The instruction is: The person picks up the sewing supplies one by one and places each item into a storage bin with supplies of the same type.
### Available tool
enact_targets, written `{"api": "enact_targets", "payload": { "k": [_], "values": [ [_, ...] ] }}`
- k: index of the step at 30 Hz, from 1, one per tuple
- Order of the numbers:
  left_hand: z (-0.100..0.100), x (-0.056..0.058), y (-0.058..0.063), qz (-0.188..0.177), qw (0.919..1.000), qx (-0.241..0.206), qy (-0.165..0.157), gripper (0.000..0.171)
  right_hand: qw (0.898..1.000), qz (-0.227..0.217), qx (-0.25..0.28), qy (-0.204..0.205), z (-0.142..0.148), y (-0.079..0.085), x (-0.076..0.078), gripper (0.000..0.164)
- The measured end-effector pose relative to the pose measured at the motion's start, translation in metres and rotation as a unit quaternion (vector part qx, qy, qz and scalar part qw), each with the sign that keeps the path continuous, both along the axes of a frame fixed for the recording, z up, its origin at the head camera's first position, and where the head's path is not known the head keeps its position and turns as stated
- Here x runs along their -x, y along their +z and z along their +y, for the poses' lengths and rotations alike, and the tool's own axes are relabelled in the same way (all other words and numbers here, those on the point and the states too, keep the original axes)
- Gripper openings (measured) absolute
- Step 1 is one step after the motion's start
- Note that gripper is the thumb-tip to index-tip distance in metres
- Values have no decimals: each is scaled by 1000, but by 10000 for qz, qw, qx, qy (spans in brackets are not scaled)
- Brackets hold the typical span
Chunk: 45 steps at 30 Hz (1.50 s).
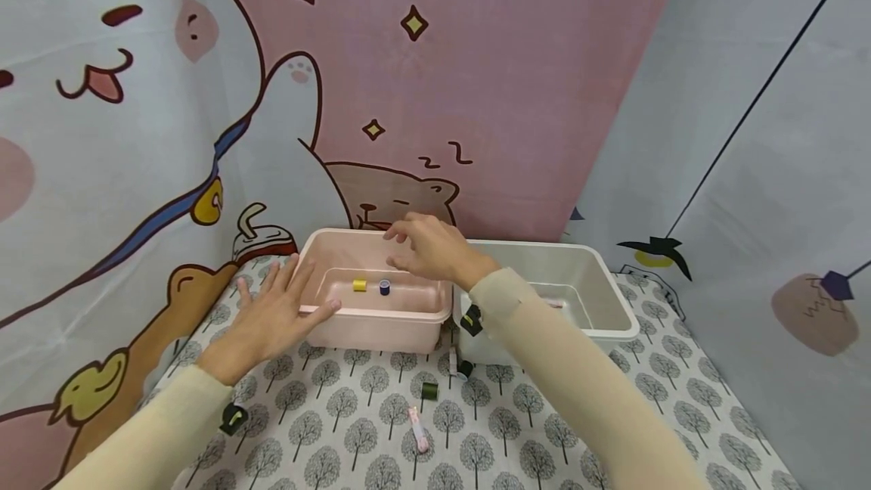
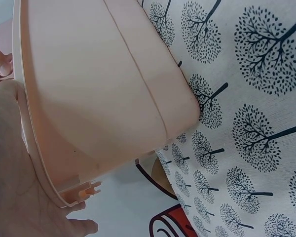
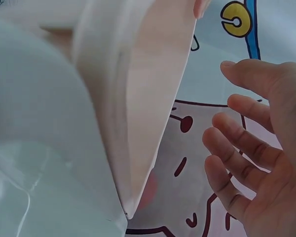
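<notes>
Right hand point(image 1: 432, 249) partly hiding pink bin point(image 1: 374, 331), sleeve point(image 1: 571, 369) across white bin point(image 1: 592, 286)

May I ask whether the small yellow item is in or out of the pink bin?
In: the head view shows the small yellow item on the floor of the pink bin.

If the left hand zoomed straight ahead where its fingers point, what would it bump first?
Probably the pink tub, which the left hand points towards; depth is unclear, so it might pass over and reach the cartoon wall behind instead.
</notes>
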<state>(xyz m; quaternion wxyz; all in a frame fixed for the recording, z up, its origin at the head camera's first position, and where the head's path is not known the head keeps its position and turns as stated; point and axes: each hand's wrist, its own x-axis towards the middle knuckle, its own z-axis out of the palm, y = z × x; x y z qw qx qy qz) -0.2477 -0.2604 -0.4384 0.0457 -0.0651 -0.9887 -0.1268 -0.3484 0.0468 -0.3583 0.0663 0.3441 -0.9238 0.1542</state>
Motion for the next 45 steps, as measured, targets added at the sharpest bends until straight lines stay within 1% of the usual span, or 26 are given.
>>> {"api": "enact_targets", "payload": {
  "k": [6, 10, 20, 29, 34, 40, 45],
  "values": [
    [0, 1, 2, 35, 10000, -14, -12, 107, 9999, 57, 81, 80, 3, 0, -8, 46],
    [0, 1, 3, 37, 10000, -10, -15, 108, 9997, 65, 125, 179, 7, -1, -15, 47],
    [0, 0, 2, 20, 10000, -9, -9, 109, 9989, 145, 194, 405, 15, -7, -29, 46],
    [0, 0, 2, 48, 10000, -1, -7, 108, 9978, 464, 114, 462, 23, -15, -46, 39],
    [0, -1, 2, 38, 10000, 10, -12, 108, 9974, 411, 125, 576, 29, -22, -53, 39],
    [1, -2, 2, 47, 10000, -6, -12, 109, 9980, 256, 193, 537, 35, -28, -62, 43],
    [1, -2, 2, 50, 10000, -20, -22, 109, 9968, 409, 284, 625, 40, -34, -69, 45]
  ]
}}
